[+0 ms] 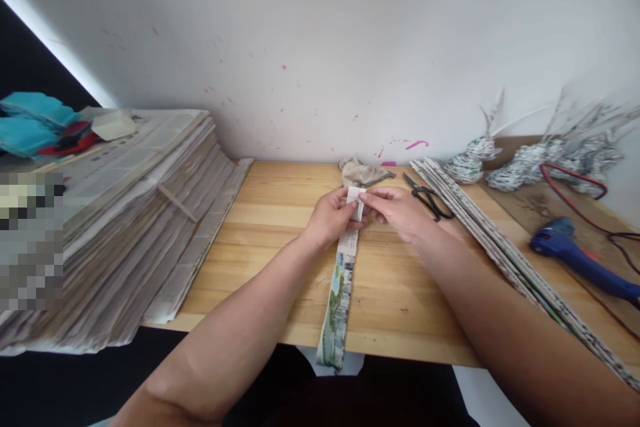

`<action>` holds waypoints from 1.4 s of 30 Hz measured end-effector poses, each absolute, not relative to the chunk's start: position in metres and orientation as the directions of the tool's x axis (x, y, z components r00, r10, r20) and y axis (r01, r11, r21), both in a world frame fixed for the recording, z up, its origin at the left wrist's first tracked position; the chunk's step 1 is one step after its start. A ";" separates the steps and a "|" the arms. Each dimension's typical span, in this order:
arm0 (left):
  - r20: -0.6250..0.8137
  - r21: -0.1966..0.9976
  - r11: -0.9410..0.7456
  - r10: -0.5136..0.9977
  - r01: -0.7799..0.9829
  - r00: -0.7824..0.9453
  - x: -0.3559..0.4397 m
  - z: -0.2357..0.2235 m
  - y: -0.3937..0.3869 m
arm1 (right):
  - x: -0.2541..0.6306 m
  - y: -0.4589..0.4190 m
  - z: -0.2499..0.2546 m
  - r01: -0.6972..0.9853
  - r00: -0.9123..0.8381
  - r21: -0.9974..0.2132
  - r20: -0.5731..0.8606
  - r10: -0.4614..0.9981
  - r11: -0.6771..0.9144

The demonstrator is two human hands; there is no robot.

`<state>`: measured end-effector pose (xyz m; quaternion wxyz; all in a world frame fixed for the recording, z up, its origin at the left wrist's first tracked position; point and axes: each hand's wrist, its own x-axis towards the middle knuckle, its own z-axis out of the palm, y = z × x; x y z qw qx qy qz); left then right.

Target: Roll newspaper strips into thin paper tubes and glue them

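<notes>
A long folded newspaper strip (342, 293) runs toward me down the wooden table, and its looped near end hangs over the front edge. My left hand (331, 215) pinches the strip's far end from the left, thumb on top. From the right, my right hand (389, 208) grips the same end between thumb and fingers. Printed text shows on the far part, a coloured picture on the near part. Just beyond my hands lies a crumpled beige cloth (356, 172). Black-handled scissors (429, 197) rest to the right of my right hand.
A tall stack of newspapers (150, 213) fills the left side, with a white block (114, 125) on top. Rolled paper sticks (490, 240) lie along the right. Farther right are a blue glue gun (580, 260), a red cable (555, 183) and woven paper figures (525, 163) near the wall.
</notes>
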<state>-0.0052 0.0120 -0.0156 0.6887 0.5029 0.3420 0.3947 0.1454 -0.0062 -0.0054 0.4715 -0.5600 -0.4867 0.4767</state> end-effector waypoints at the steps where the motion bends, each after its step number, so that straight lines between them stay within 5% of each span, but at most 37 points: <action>1: -0.067 0.967 0.170 0.886 -0.187 0.458 -0.005 -0.016 0.013 | 0.147 -0.006 -0.005 0.091 0.056 -0.993 -0.070 0.996 -0.075; 21: -0.112 0.986 0.148 0.932 -0.080 0.344 -0.004 -0.014 0.011 | 0.141 -0.003 -0.009 0.022 0.234 -0.998 -0.049 0.971 -0.056; 30: -0.131 0.983 0.163 0.945 -0.083 0.299 -0.006 -0.015 0.014 | 0.145 -0.005 -0.006 0.052 0.109 -0.998 -0.033 0.994 -0.039; 36: -0.081 0.992 0.109 0.934 -0.060 0.348 -0.004 -0.018 0.012 | 0.141 -0.004 -0.009 0.056 0.199 -0.998 0.008 0.980 -0.004; 42: -0.103 0.984 0.144 0.938 -0.103 0.331 -0.006 -0.014 0.012 | 0.145 -0.002 -0.009 -0.028 0.148 -0.996 -0.090 0.985 -0.087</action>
